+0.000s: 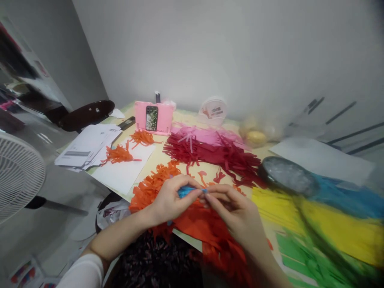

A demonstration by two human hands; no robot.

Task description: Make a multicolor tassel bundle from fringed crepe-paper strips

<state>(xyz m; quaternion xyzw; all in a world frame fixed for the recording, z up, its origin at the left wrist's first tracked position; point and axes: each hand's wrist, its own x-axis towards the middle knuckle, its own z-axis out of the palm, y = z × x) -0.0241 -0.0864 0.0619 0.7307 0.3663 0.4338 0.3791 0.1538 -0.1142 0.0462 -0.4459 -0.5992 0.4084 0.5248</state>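
Both hands meet over the table's near edge, pinching a small bundle of blue paper (185, 191). My left hand (174, 200) is closed around its thicker part. At the bundle's right end, the fingertips of my right hand (232, 204) are pressed together on its thin tip. Beneath them lies a heap of fringed orange paper (195, 222), spilling over the edge towards my lap. Two orange paper tassels, one near (118, 154) and one farther back (143, 138), rest on and beside a white sheet (126, 172) at the left.
Behind my hands lie fringed dark red paper (210, 154) and pink paper (207, 135). Yellow (330, 224), green (300, 256) and blue sheets (348, 194) spread at right, near a blurred round dark-rimmed object (288, 176). A pink case with a phone (152, 119) stands behind; a fan (19, 176) is at left.
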